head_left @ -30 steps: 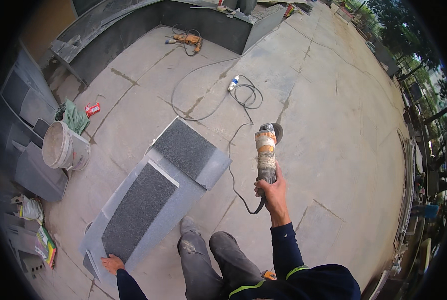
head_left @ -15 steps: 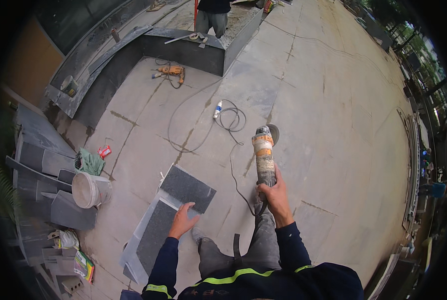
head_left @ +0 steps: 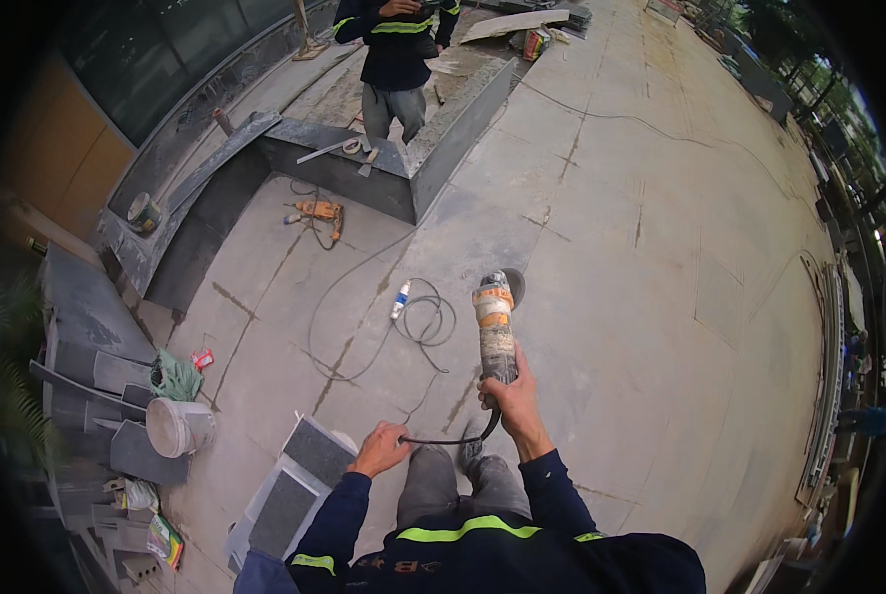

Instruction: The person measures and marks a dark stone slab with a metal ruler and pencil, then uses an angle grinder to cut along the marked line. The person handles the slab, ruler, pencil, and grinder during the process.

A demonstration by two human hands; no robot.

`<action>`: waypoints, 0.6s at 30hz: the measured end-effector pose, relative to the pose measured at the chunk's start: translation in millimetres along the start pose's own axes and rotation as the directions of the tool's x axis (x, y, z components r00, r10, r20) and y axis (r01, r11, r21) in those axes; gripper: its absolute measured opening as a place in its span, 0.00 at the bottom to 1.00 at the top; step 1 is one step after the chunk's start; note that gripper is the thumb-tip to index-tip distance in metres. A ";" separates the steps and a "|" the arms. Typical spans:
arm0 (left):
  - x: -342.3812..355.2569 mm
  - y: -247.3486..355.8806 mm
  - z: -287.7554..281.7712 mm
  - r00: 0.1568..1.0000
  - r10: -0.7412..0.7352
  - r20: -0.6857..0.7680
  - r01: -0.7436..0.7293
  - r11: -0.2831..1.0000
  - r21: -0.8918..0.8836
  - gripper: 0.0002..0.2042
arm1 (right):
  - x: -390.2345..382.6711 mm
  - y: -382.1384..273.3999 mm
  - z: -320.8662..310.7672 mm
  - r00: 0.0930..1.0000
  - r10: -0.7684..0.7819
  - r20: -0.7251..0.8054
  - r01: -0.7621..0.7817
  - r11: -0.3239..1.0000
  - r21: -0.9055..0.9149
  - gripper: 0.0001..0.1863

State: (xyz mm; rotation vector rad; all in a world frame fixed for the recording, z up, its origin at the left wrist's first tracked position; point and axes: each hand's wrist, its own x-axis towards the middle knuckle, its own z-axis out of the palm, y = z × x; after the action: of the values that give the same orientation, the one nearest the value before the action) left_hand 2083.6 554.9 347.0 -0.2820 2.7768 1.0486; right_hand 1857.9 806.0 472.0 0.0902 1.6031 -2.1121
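Observation:
My right hand (head_left: 510,394) is wrapped round the rear grip of an angle grinder (head_left: 495,327), held in front of me with its head pointing away. Its round disc (head_left: 514,286) shows at the far right of the head. From the rear of the tool a black power cord (head_left: 453,442) runs left into my left hand (head_left: 381,448), whose fingers are closed on it. Below and left of that hand lie dark grey stone slabs (head_left: 286,510) with pale edges. Further off, a blue and white plug connector (head_left: 401,300) lies beside looped cable (head_left: 429,327) on the paving.
An orange power drill (head_left: 321,211) lies near a low dark stone planter wall (head_left: 364,188). Another person (head_left: 395,69) stands behind that wall. On the left are a white bucket (head_left: 180,428), a green bag (head_left: 175,376) and stacked slabs (head_left: 96,307). Cable crosses the paving.
My left hand has left the slab and now grips the grinder's cord, drawn out to the left. The grinder has shifted left in view. More of the other person now shows.

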 end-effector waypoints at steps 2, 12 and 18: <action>14.3 -19.1 -32.4 0.998 -0.063 -0.006 0.063 0.996 0.069 0.10 | 29.7 -14.0 -11.8 0.999 0.033 -0.036 -0.032 0.999 0.026 0.55; 199.1 -92.9 -95.4 0.949 -0.242 0.203 0.237 0.970 0.045 0.11 | 214.2 -67.4 -10.2 0.984 0.102 -0.143 -0.089 0.992 0.094 0.50; 389.5 -109.6 -104.0 0.944 -0.268 0.193 0.244 0.960 0.140 0.13 | 332.8 -61.2 -4.4 0.968 0.164 -0.188 -0.125 0.971 0.205 0.52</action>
State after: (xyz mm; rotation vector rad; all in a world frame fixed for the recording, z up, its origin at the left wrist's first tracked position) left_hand 1722.8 358.5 270.9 -0.4742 2.5149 0.8031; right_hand 1538.5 710.5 413.8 0.4882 1.4483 -2.1929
